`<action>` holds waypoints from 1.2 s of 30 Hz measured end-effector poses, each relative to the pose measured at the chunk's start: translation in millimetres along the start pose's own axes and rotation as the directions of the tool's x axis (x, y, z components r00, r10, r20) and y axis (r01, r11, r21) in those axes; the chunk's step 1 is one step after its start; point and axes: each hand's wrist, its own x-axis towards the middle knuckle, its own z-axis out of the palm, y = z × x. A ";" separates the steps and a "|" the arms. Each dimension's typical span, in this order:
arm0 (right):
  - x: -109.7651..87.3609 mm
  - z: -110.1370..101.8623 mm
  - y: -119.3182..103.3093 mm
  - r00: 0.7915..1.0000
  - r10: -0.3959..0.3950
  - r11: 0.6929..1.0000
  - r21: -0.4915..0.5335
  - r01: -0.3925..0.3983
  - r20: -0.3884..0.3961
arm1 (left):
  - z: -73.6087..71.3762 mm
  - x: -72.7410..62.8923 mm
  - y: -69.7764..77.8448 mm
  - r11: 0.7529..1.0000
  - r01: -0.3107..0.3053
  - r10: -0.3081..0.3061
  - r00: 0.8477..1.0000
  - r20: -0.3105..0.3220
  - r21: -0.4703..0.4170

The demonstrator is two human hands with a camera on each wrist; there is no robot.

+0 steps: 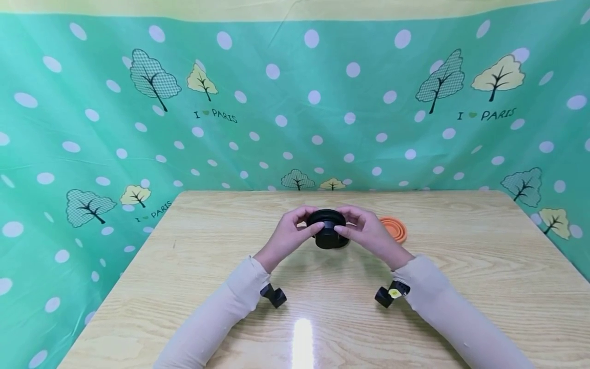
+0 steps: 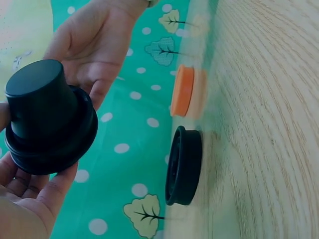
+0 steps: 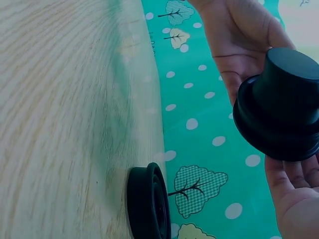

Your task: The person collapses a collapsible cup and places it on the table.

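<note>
Both hands hold a black collapsible cup (image 1: 325, 237) up above the table, one on each side. It is partly extended, with its narrow flat end sticking out from wider stepped rings, as the left wrist view shows. My left hand (image 1: 291, 229) grips the rim side with fingers behind and thumb on the front. The right hand (image 1: 366, 230) mirrors that grip on the other side. Below the held cup, a second black collapsible cup (image 2: 185, 167) sits folded flat on the table. An orange folded cup (image 1: 395, 229) lies beyond the right wrist.
The wooden table (image 1: 221, 225) runs back to a green dotted cloth (image 1: 295, 138) that hangs behind it and along its sides. Small black cameras (image 1: 275, 295) are strapped at the wrists under the light sleeves (image 1: 235, 297).
</note>
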 end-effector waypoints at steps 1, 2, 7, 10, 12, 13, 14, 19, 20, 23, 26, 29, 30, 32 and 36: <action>-0.1 0.1 -0.3 1.000 -0.004 1.000 0.005 0.004 -0.001 | 0.3 0.2 0.0 1.000 0.000 0.000 1.000 0.000 0.004; -0.1 0.2 -0.6 1.000 -0.008 1.000 0.011 0.008 -0.001 | 0.6 0.5 0.2 1.000 0.000 0.000 1.000 -0.002 0.008; 0.5 1.2 -1.8 1.000 -0.027 0.999 0.018 0.027 -0.005 | 0.8 4.0 -0.7 0.998 -0.010 0.011 1.000 -0.015 0.055; 0.8 2.5 -2.1 0.999 -0.042 0.999 0.011 0.042 -0.005 | 1.0 4.9 0.7 0.996 -0.018 0.019 1.000 -0.018 0.084; 0.9 3.3 -2.0 0.998 -0.055 0.998 0.004 0.055 -0.007 | 1.7 3.3 5.4 0.995 -0.019 0.021 1.000 -0.017 0.096; 1.0 3.7 -1.8 0.998 -0.061 0.998 0.000 0.061 -0.010 | 2.3 2.0 9.0 0.995 -0.020 0.022 1.000 -0.017 0.100; 1.1 4.1 -1.7 0.997 -0.070 0.998 -0.002 0.070 -0.011 | 2.8 0.6 12.5 0.994 -0.023 0.024 1.000 -0.017 0.103; 1.9 5.8 -1.3 0.995 -0.100 0.995 0.001 0.100 -0.022 | 4.6 -4.4 21.6 0.995 -0.053 0.056 0.998 -0.029 0.084; 2.0 6.2 -1.6 0.994 -0.104 0.995 0.003 0.104 -0.024 | 4.7 -4.3 21.0 0.995 -0.058 0.060 0.998 -0.031 0.079; 2.3 7.3 -2.5 0.994 -0.105 0.994 -0.010 0.105 -0.035 | 5.5 -4.0 18.8 0.993 -0.076 0.080 0.996 -0.042 0.088; 2.4 8.0 -1.9 0.992 -0.118 0.992 -0.045 0.116 -0.054 | 7.4 -4.9 20.2 0.987 -0.100 0.107 0.993 -0.050 0.126; 2.0 7.6 0.2 0.986 -0.147 0.986 -0.086 0.140 -0.081 | 9.5 -6.2 22.0 0.974 -0.143 0.156 0.986 -0.061 0.173; 2.0 7.7 0.9 0.983 -0.158 0.984 -0.096 0.149 -0.093 | 10.0 -6.2 22.3 0.971 -0.154 0.168 0.984 -0.065 0.183; 2.1 7.3 2.4 0.978 -0.175 0.981 -0.111 0.162 -0.116 | 10.0 -3.6 16.0 0.971 -0.154 0.171 0.982 -0.080 0.184; 2.5 7.4 4.8 0.962 -0.209 0.973 -0.132 0.188 -0.173 | 8.1 3.2 0.8 0.984 -0.119 0.134 0.985 -0.109 0.132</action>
